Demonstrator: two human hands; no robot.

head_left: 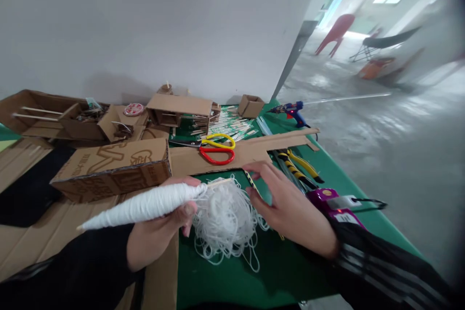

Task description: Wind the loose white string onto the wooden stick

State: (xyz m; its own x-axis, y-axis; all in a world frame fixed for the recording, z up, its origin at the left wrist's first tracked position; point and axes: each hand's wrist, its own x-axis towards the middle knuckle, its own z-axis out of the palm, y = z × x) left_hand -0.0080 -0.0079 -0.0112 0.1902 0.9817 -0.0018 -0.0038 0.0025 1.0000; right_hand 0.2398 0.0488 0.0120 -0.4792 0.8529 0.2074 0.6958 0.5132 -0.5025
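Note:
My left hand (pixel 163 227) is closed around a thin wooden stick wound thickly with white string (pixel 141 208), tapering to a bare point at the left. The stick's other end (pixel 221 182) sticks out to the right over a loose, tangled heap of white string (pixel 225 218) on the table. My right hand (pixel 283 198) is to the right of the heap, thumb and forefinger apart. Under it runs a thin yellow-and-black patterned rod (pixel 250 179), partly covered by the hand. Whether the hidden fingers touch the rod is unclear.
Scissors (pixel 218 150) with red and yellow handles rest on flat cardboard (pixel 250 147). A cardboard box (pixel 116 167) stands left. Behind lie many thin sticks (pixel 232 123). On the right are a blue glue gun (pixel 292 111), pliers (pixel 303 167) and a purple device (pixel 332 203) near the table edge.

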